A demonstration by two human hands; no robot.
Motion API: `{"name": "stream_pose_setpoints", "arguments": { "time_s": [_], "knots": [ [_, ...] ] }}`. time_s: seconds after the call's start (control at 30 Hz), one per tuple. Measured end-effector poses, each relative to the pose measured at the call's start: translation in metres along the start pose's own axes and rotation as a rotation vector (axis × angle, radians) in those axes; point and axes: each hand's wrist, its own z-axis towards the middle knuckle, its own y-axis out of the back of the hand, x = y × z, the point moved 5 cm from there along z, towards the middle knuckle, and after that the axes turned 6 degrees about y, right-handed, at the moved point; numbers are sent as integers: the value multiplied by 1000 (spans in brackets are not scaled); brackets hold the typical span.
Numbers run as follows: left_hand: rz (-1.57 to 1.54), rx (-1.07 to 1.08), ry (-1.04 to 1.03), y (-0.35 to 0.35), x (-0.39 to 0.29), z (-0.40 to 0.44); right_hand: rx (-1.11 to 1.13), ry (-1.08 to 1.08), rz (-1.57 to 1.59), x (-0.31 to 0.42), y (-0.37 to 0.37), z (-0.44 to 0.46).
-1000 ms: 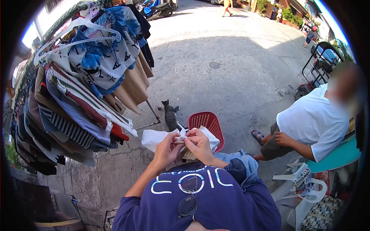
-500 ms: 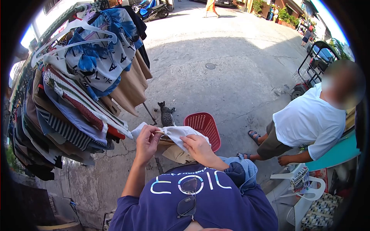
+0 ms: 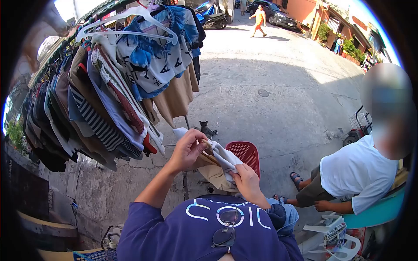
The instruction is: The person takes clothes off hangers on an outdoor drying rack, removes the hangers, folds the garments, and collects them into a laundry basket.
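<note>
My left hand (image 3: 190, 148) pinches one end of a white garment (image 3: 226, 160) in front of my chest. My right hand (image 3: 247, 179) is closed on the garment's lower right side, so the cloth stretches slantwise between both hands. Its kind cannot be made out. A narrow tan strip (image 3: 208, 144) shows by my left fingertips. Beige cloth (image 3: 220, 178) hangs just below the white garment, partly hidden by it. Blue denim (image 3: 287, 222) is draped over my right forearm.
A rack of hanging clothes (image 3: 104, 100) with a white hanger (image 3: 130, 26) stands at left. Beyond my hands are a red basket (image 3: 250, 152) and a cat (image 3: 207, 128) on the pavement. A person in a white shirt (image 3: 352, 174) stands at right, near a white plastic chair (image 3: 326, 230).
My right hand has moved down with its side of the white garment, which now slants more steeply. The view has shifted. In the distance, the passer-by in orange has walked on.
</note>
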Motion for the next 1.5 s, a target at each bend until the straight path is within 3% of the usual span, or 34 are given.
{"name": "stream_pose_setpoints", "arguments": {
  "time_s": [0.33,0.43,0.5,0.57,0.63,0.67,0.73,0.77,0.83,0.93,1.03,1.17,1.2,1.33,1.5],
  "knots": [
    [223,480,11,19,-17,38,-90,-130,3,-8,4,-9],
    [469,285,-264,53,-19,71,-125,-220,36,-12,9,-13],
    [552,105,-262,96,-35,104,-141,-262,61,-13,13,-15],
    [873,-338,-496,153,-57,139,-144,-302,93,-12,15,-16],
    [1091,-627,-583,214,-81,170,-113,-295,74,-12,15,-20],
    [1212,-767,-558,239,-92,182,-100,-290,63,-12,15,-22],
    [1653,-805,-460,283,-103,208,-74,-298,69,-12,13,-26],
    [1863,-794,-307,303,-99,222,-62,-300,69,-12,13,-28],
    [1911,-774,9,324,-104,232,-72,-288,46,-13,15,-31],
    [1851,-751,179,349,-96,242,-82,-314,75,-12,17,-33],
    [1830,-899,196,364,-92,248,-81,-344,97,-16,17,-35],
    [1598,-794,475,406,-72,265,-78,-351,105,-14,23,-36],
    [1455,-903,461,397,-81,256,-78,-348,105,-14,24,-37],
    [1558,-888,414,396,-91,251,-78,-365,110,-18,27,-40],
    [1560,-740,237,401,-95,259,-65,-395,112,-19,31,-43]
  ]
}}
